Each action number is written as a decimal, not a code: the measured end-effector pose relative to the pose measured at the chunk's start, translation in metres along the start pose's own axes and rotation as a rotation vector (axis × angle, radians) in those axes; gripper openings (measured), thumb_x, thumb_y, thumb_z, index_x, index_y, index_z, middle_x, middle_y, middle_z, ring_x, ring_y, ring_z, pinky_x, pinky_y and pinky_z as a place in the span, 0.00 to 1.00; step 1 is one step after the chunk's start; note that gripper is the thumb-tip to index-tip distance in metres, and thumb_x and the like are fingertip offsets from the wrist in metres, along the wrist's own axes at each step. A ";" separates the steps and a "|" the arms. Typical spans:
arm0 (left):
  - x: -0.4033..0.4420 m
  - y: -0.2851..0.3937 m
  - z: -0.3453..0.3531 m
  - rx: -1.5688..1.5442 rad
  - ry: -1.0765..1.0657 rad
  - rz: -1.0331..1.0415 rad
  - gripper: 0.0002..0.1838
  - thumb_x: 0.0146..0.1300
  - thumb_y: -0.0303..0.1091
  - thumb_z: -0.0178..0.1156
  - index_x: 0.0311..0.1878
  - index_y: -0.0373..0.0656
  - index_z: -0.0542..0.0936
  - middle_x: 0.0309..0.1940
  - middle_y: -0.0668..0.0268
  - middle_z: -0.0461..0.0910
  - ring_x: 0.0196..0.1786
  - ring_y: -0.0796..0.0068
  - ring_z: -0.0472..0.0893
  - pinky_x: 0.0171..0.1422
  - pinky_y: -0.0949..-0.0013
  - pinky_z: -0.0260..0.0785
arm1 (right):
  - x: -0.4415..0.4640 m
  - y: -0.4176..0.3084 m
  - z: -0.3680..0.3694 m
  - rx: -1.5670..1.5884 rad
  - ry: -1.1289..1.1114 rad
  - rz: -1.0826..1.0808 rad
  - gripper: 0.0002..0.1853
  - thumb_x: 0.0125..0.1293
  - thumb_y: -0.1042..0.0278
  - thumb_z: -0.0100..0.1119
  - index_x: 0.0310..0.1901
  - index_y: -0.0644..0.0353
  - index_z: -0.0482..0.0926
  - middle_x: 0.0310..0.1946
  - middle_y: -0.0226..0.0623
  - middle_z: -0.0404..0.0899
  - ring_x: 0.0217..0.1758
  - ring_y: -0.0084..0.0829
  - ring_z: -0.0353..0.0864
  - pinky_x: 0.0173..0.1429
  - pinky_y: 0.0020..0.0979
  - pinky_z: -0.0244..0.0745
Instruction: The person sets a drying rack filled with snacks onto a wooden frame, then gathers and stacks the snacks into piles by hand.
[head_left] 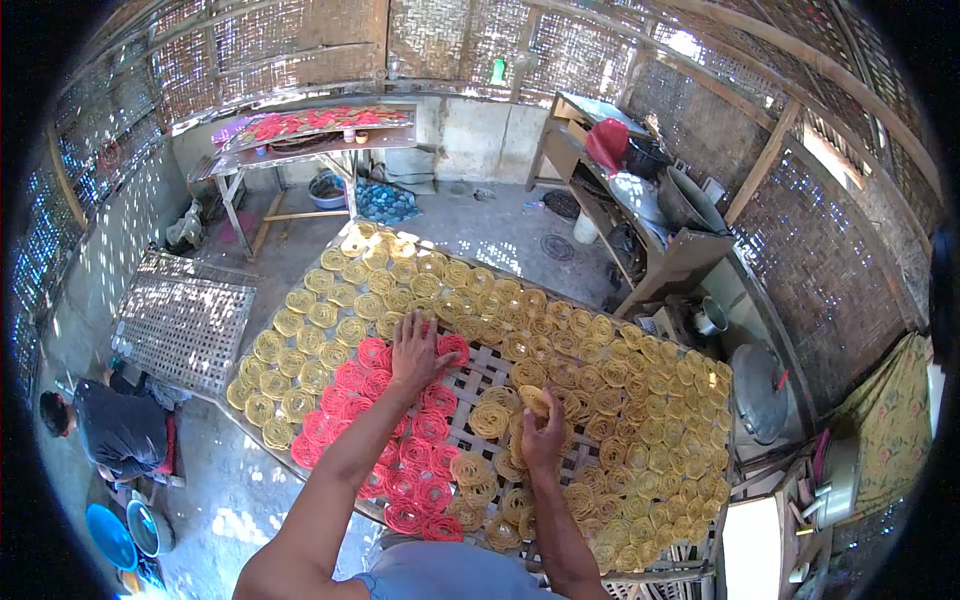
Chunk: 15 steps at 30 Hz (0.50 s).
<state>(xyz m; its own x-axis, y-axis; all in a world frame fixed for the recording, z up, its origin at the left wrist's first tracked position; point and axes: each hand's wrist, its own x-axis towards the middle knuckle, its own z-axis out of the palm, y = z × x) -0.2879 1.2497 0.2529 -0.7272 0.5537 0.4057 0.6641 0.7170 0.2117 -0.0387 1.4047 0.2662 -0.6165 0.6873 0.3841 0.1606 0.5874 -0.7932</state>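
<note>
A woven bamboo rack [484,370] in front of me is covered with thin-stranded coiled rounds, some yellow and some pinkish red. My left hand [415,352] rests over the top of the red coils [372,385], fingers stretched and apart, touching the ones beneath. A red coil [454,349] lies just right of its thumb. Lower right, my right hand [543,440] grips a yellow coil [534,401], raised at an angle above the others. Loose yellow coils [489,419] lie to its left, partly stacked, with bare slats between them and the red ones.
At the lower left, a person [120,425] sits low near blue basins [110,535]. An empty woven rack [185,320] lies at left. Behind stands a table [330,140] with red pieces; a wooden counter [680,255] with pots runs along the right.
</note>
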 end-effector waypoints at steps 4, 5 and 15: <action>0.003 0.010 -0.007 -0.003 -0.086 0.013 0.40 0.58 0.66 0.62 0.67 0.49 0.75 0.71 0.46 0.63 0.76 0.45 0.57 0.79 0.44 0.46 | -0.002 0.003 0.003 0.068 -0.043 0.117 0.25 0.68 0.65 0.61 0.65 0.60 0.71 0.60 0.47 0.75 0.64 0.48 0.74 0.69 0.44 0.67; 0.002 0.011 -0.003 0.007 -0.073 0.032 0.38 0.57 0.66 0.62 0.65 0.51 0.77 0.71 0.47 0.64 0.76 0.46 0.58 0.79 0.44 0.47 | -0.002 0.001 0.002 0.061 -0.033 0.097 0.25 0.68 0.64 0.61 0.65 0.60 0.71 0.60 0.48 0.76 0.64 0.48 0.74 0.69 0.44 0.67; 0.020 0.015 -0.009 -0.308 -0.055 -0.047 0.21 0.49 0.44 0.73 0.45 0.48 0.80 0.50 0.56 0.75 0.59 0.50 0.74 0.62 0.47 0.67 | -0.002 0.017 0.005 0.091 -0.019 -0.001 0.24 0.69 0.66 0.61 0.65 0.61 0.71 0.62 0.49 0.75 0.66 0.49 0.73 0.69 0.44 0.67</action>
<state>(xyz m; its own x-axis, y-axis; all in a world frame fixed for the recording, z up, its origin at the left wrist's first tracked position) -0.2910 1.2680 0.2720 -0.7612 0.5509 0.3421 0.6446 0.5850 0.4922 -0.0387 1.4108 0.2497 -0.6312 0.6780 0.3766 0.0894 0.5460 -0.8330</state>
